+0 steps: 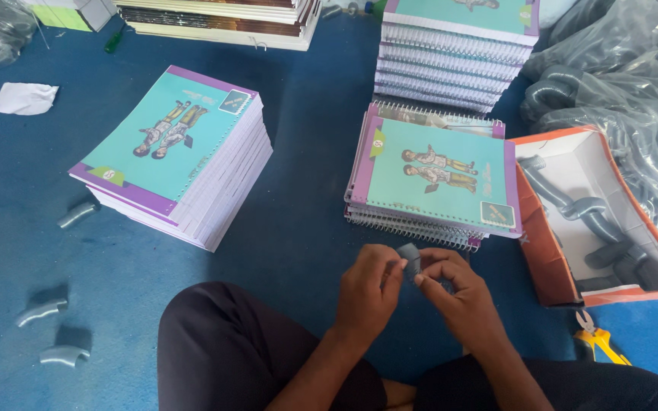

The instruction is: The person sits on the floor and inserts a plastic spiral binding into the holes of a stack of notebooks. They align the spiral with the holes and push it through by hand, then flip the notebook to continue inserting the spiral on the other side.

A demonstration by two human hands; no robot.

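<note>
Both hands (413, 285) around grey coil piece (410, 259)

Fingers hide most of the small grey piece (410, 259); top book stacks (222, 19) are cut off.

1. Left hand (371, 285) and right hand (457, 293): bare, no gloves, rings or watch visible.
2. Forearms uncovered; no sleeves in view.
3. Legs: dark, plain trousers (230, 350), no markings.

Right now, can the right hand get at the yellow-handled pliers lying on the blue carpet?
Probably yes: the yellow-handled pliers lie just beside the right hand with bare carpet between, though its fingers now hold a small grey piece.
</note>
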